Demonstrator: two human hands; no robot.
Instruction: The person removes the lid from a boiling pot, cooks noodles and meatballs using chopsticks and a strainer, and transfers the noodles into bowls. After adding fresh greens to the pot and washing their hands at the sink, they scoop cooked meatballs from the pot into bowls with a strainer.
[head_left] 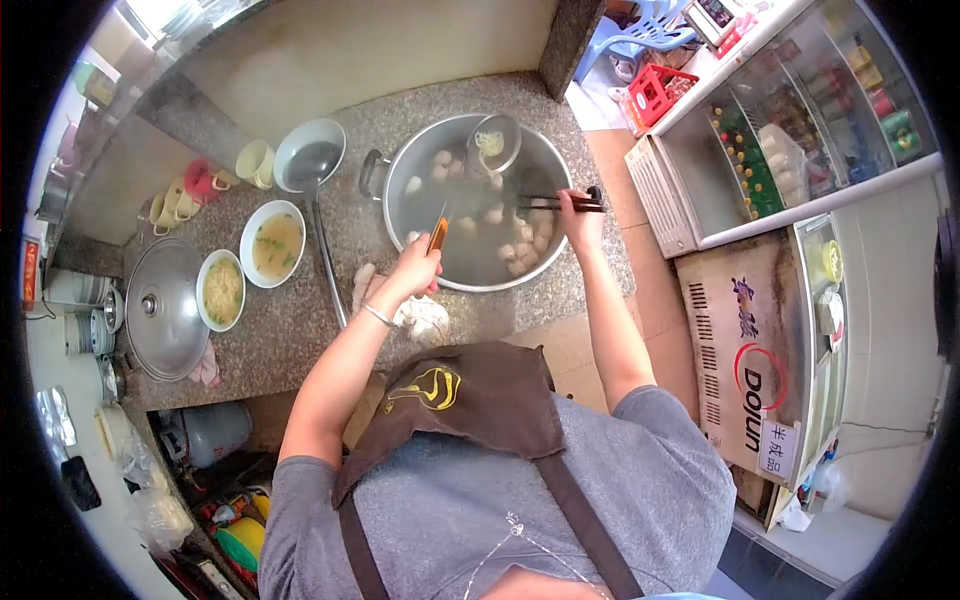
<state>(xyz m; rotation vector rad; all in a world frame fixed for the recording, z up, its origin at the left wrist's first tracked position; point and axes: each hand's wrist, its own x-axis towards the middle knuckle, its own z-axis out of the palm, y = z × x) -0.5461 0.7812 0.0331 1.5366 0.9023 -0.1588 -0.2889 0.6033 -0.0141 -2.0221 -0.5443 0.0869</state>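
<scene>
A large steel pot [405, 235] of cloudy, steaming broth stands on the stone counter, with several pale meatballs [525, 250] floating in it. My left hand [412, 268] is closed around the orange handle of a strainer [513, 158], whose round basket is over the far side of the pot. Pale noodles [489, 143] lie in that basket. My right hand [583, 222] grips dark chopsticks [540, 203] at the pot's right rim, their tips over the broth. Steam blurs part of the strainer's shaft.
Left of the pot are a bowl [332, 135] with a long-handled ladle [325, 240], a bowl of soup [297, 250], a bowl of noodles [238, 300], a pot lid [165, 330] and several mugs [255, 163]. A cloth [420, 318] lies by the pot. A glass-door fridge [690, 225] stands right.
</scene>
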